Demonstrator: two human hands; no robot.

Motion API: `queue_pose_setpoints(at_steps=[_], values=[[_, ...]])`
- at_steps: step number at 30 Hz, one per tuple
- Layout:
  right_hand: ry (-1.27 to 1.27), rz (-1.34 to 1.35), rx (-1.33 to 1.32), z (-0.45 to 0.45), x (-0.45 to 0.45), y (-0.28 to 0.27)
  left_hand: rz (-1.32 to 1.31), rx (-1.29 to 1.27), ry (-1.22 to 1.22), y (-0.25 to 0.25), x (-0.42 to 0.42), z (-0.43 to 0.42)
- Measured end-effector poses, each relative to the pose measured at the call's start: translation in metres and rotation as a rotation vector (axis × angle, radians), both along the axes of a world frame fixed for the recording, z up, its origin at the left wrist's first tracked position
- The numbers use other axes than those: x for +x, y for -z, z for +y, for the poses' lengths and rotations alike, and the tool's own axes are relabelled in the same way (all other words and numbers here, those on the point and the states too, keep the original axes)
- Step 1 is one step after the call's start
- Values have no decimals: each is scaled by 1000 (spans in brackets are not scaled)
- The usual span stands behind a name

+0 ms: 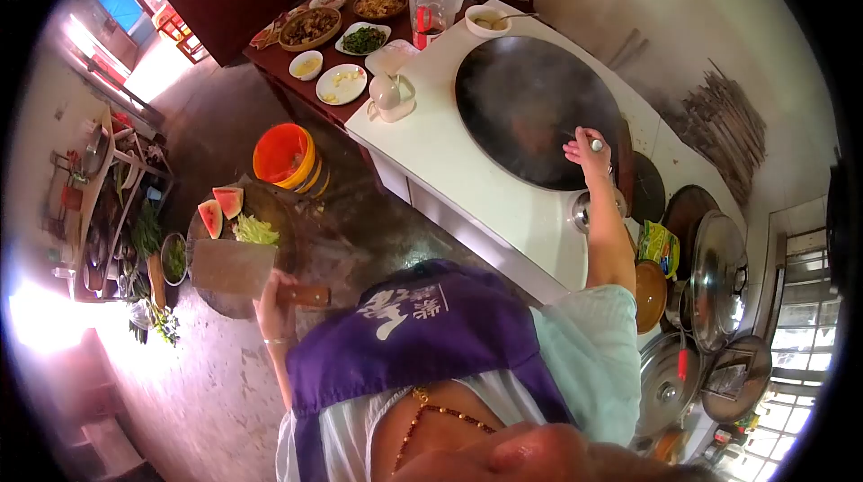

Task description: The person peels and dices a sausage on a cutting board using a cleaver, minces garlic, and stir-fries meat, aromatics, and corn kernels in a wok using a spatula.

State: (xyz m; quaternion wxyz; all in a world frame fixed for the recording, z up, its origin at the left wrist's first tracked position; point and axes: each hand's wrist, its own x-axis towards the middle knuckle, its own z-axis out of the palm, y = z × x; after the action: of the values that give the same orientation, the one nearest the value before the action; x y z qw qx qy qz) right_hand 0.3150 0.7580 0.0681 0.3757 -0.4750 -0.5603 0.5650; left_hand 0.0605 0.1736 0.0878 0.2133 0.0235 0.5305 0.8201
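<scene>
My left hand (277, 302) is closed around a cleaver (235, 266) near its wooden handle. The broad blade lies level over a round chopping board (284, 230). Shredded pale green cabbage (255, 230) and two watermelon wedges (227, 202) sit on that board, beyond the blade. My right hand (589, 153) reaches over the right rim of a large black wok (512, 77). Its fingers are closed on a cooking utensil with a round metal handle end (596, 146); the utensil's working end is lost in steam. Something reddish-brown shows dimly in the wok.
The wok is set into a white stove counter (530, 221). A dark red table (279, 68) behind it carries several filled dishes. An orange bucket (286, 156) stands on the floor. Pot lids (719, 275) and pans crowd the right side; a vegetable rack (117, 203) is at left.
</scene>
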Motion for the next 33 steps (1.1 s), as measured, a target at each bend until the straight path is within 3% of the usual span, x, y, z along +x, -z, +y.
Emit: queue_pose_setpoints(at_steps=[4, 8, 11, 12, 15, 18, 22, 25, 28, 31, 33], values=[[-46, -188, -5, -31, 12, -71, -8, -5, 1, 2, 0, 1], [-88, -163, 23, -19, 21, -36, -12, -9, -7, 2, 2, 3], [-233, -476, 365, -24, 13, -15, -16, -8, 3, 2, 0, 0], [-297, -529, 788, -30, 11, -11, -20, -2, 8, 1, -1, 0], [-670, -917, 863, -41, 11, 5, -16, -35, 29, -9, 0, 1], [-905, -1120, 959, -54, 9, 23, -30, -24, 46, 0, -5, -2], [-956, -1059, 1017, -100, 9, 10, -30, -24, 71, 6, -10, -9], [-1123, -1151, 1013, -141, 5, 6, 68, -181, 92, 8, -13, -14], [-1084, -999, 1128, -168, 3, -10, 41, -108, 143, 14, -22, -21], [-1111, -1165, 1085, -156, 2, 18, 245, -196, 220, 20, -26, -27], [-984, -1192, 1012, -146, 8, 33, -8, -64, 243, 25, -37, -32]])
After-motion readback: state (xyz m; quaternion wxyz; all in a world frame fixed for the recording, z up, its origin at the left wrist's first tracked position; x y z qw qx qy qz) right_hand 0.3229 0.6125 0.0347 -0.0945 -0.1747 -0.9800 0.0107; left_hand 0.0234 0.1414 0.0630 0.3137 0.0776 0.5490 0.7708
